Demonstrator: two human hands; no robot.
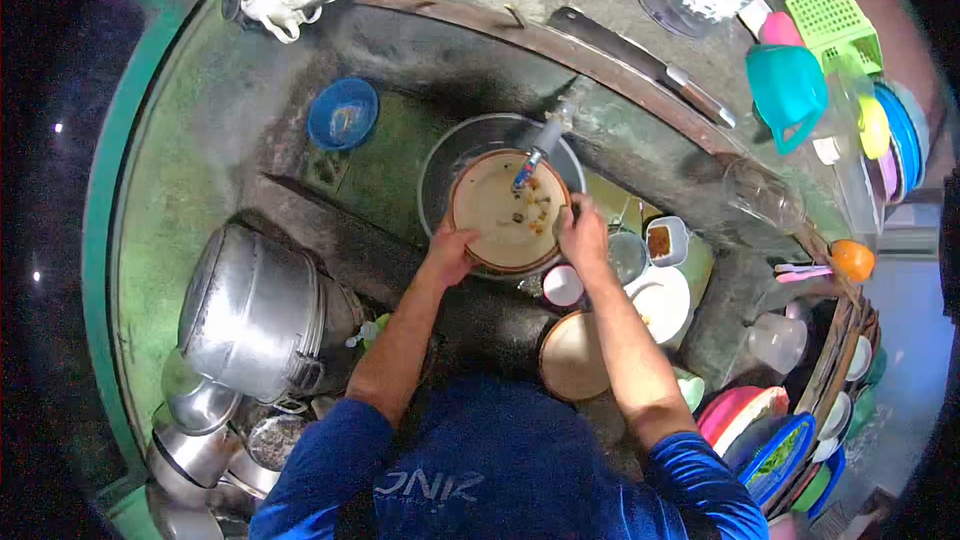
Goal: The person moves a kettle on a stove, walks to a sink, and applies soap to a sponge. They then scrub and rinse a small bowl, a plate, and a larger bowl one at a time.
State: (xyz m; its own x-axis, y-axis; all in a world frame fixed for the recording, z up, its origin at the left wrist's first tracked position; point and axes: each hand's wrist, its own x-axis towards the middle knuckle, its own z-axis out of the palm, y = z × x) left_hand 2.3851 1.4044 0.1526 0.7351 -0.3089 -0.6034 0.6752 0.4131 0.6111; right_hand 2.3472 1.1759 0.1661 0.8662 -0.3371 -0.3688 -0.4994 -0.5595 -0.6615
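Note:
Both hands grip a round cream plate with a brown rim [490,215], with bits of food scattered on its right half. My left hand [452,252] is closed on the plate's lower left edge. At its right edge, my right hand [583,235] is closed with the thumb over the rim. Beneath the plate is a large metal basin [432,175], its inside mostly hidden. A tap [545,145] reaches over the plate from the back wall, its spout above the food bits.
A blue bowl [343,114] sits at the back left. Large metal pots [250,290] crowd the left. Several dishes, among them a white plate [660,300] and another brown-rimmed plate [575,355], lie on the right. A large knife [650,65] rests on the back ledge, beside a teal jug [787,90].

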